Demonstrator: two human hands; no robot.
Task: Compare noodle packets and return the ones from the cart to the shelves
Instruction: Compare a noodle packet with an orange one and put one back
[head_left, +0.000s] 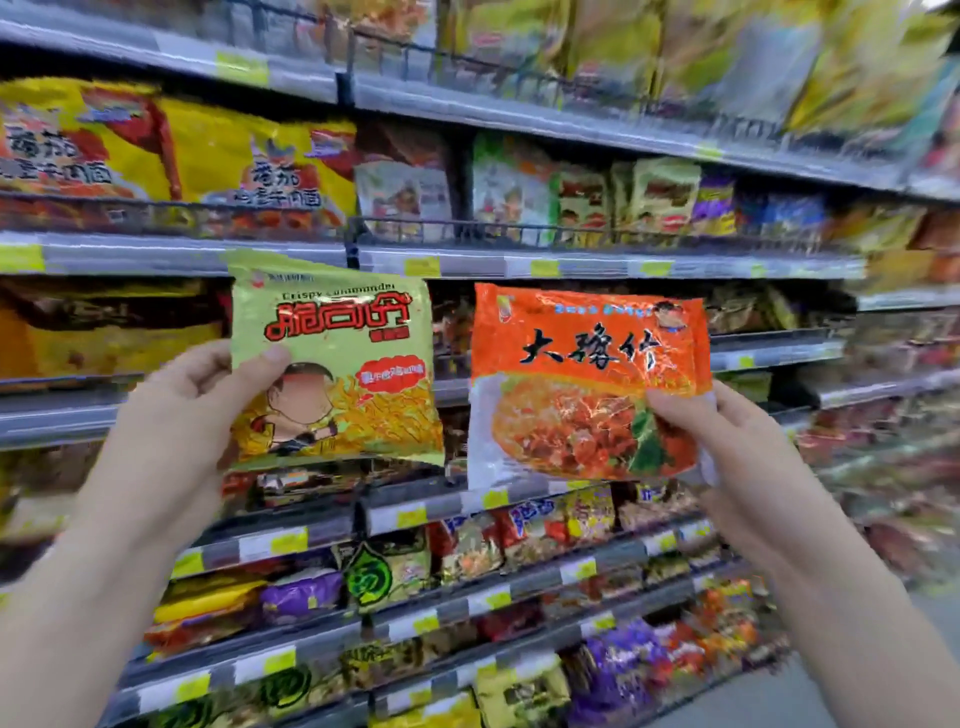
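Green and orange plastic catches the store light as two noodle packets are held up side by side before the shelves (519, 267). The left hand (182, 395) pinches the green packet (337, 364) at its left edge, thumb on the front and fingers curled behind. The right hand (711, 431) pinches the orange packet (587, 384) near its lower right corner in the same way. The packets hang near each other but do not touch, both upright with their fronts to the camera. No cart is in view.

Each hold is only an edge pinch on slick film, so I judge a slip likely if either thumb loosens on the way to a shelf. The rows behind are tightly packed with look-alike bags, so a packet could easily go to the wrong spot or push a neighbour off.
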